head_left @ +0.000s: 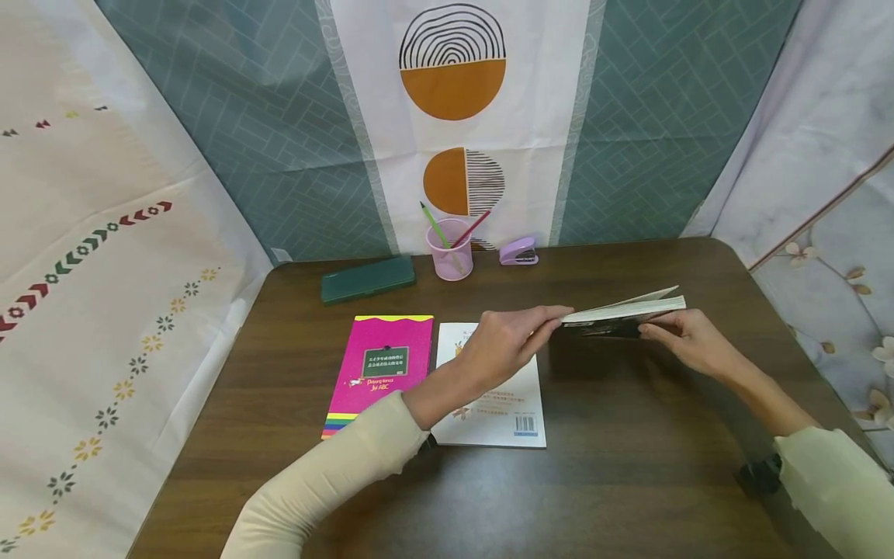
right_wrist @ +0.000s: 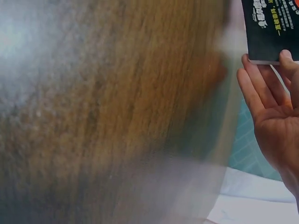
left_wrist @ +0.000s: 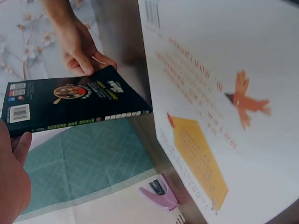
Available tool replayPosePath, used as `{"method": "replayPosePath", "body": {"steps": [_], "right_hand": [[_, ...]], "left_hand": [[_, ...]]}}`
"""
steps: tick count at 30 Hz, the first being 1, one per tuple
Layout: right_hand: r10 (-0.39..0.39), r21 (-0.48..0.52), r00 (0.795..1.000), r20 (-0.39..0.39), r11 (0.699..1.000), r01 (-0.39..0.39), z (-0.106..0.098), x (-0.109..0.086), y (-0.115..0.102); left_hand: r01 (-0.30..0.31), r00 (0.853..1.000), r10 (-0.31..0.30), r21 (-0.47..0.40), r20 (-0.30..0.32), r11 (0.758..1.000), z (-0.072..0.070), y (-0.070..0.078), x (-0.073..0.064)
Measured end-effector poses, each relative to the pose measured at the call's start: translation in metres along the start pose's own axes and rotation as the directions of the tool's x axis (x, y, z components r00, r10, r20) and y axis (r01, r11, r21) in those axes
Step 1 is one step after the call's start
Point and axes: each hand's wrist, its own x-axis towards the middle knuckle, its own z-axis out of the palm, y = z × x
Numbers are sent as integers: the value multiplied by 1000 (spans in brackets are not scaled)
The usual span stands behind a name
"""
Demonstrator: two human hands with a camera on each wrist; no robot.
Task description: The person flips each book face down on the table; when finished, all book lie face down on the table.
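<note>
A black-covered book (head_left: pixel 602 328) is held up off the table between both hands, its pages slightly parted in the head view. My left hand (head_left: pixel 513 341) grips the book's left end; the left wrist view shows those fingers (left_wrist: pixel 22 148) at its spine edge. At the opposite side, my right hand (head_left: pixel 694 341) pinches the edge, thumb on the dark cover in the right wrist view. Beneath my left forearm lies a white book (head_left: pixel 513 400) with a barcode at its lower corner. Left of it is a pink book (head_left: pixel 377 365), partly covered by the left sleeve.
At the back of the brown table (head_left: pixel 628 473) stand a pink pen cup (head_left: pixel 452 264) holding a green and a red pencil, and a purple stapler (head_left: pixel 518 251). A dark green case (head_left: pixel 368 279) lies left of the cup. Patterned cloths hang behind and on both sides.
</note>
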Motion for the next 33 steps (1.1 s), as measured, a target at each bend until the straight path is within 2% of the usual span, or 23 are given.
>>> {"method": "replayPosePath", "body": {"steps": [7, 14, 18, 23, 28, 33], "right_hand": [[77, 22, 993, -93, 997, -75, -5, -3, -12], [121, 69, 987, -103, 991, -115, -7, -2, -17], [119, 75, 986, -116, 991, -111, -9, 0, -19], [144, 117, 982, -123, 985, -130, -16, 1, -24], [191, 199, 972, -137, 967, -162, -25, 2, -31], [216, 192, 964, -153, 964, -186, -32, 4, -36]], "left_hand": [[-32, 999, 37, 101, -40, 994, -10, 0, 5], [-21, 996, 26, 68, -80, 997, -17, -3, 6], [16, 995, -12, 49, -94, 999, -22, -4, 3], [101, 991, -95, 59, -96, 993, -26, -5, -3], [194, 977, -185, 90, -102, 977, -26, -7, -13], [251, 962, -244, 44, -122, 967, -24, -10, -22]]}}
